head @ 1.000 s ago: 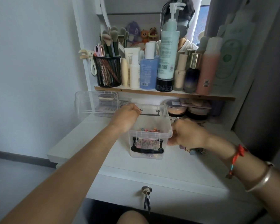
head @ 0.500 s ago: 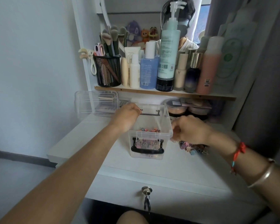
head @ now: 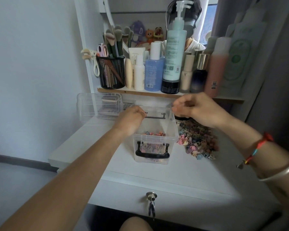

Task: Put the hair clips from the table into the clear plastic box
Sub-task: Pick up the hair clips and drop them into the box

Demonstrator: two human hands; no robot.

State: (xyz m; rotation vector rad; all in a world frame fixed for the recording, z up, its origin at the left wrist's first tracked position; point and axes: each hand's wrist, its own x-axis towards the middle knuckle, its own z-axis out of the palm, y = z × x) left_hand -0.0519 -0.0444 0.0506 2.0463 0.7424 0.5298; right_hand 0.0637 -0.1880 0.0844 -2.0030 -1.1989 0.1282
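Clear box upright on the white table, lid off, black handle on the near wall. A shallow layer of hair clips lies in the bottom, pastel colours, also visible through the front wall.

Loose pile of more clips on the table just right of the box, its left edge touching or almost touching the wall. Mixed pink, blue, brown, yellow; individual shapes are too small to make out.

Left hand: at the box's far-left corner, fingers curled over the rim, gripping it. Forearm runs in from lower left.

Right hand: raised above the far-right corner of the box, above the pile. Fingers curled in toward the thumb as in a pinch, with the tips right at the rim. Motion blur here; cannot tell whether anything is between them. Red cord bracelet and silver bangle on that wrist.

Behind: wooden shelf carrying a black mesh cup of brushes and scissors, then a row of bottles with a tall pale-green pump bottle in the middle. A second clear case sits under the shelf, left of the box. Key in the drawer lock below the table edge.
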